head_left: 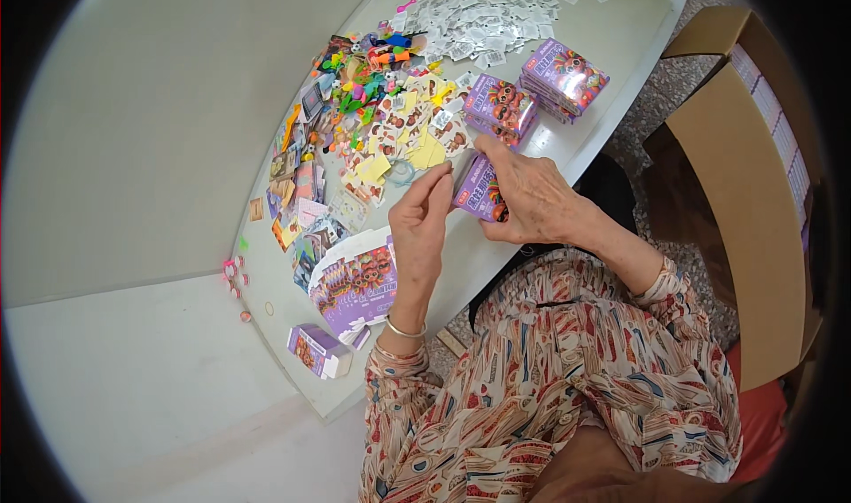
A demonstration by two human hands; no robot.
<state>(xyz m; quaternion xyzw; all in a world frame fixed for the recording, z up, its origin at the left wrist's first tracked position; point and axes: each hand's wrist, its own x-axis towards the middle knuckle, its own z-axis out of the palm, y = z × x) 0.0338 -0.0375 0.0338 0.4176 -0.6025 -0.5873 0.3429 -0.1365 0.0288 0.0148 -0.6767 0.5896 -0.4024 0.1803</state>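
Head view looks down on my two hands over the white tabletop (pixel 496 264). My right hand (pixel 532 203) has its grip closed around a small purple box (pixel 479 193), holding it just above the tabletop edge, fingers wrapped over its right side. My left hand (pixel 420 228) rises beside it, fingertips pinched together at the box's upper left corner; whether something thin sits between them I cannot tell. A metal bangle (pixel 404 330) circles my left wrist.

Just beyond the box lie two stacks of purple boxes (pixel 532 95), and behind those a heap of small white packets (pixel 483 15). To the left spreads a jumble of stickers, cards and bright plastic toys (pixel 372 113). Nearer me sit flat purple box blanks (pixel 355 286) and one folded box (pixel 317 350) on its side. A brown carton (pixel 753 219) stands open at my right.
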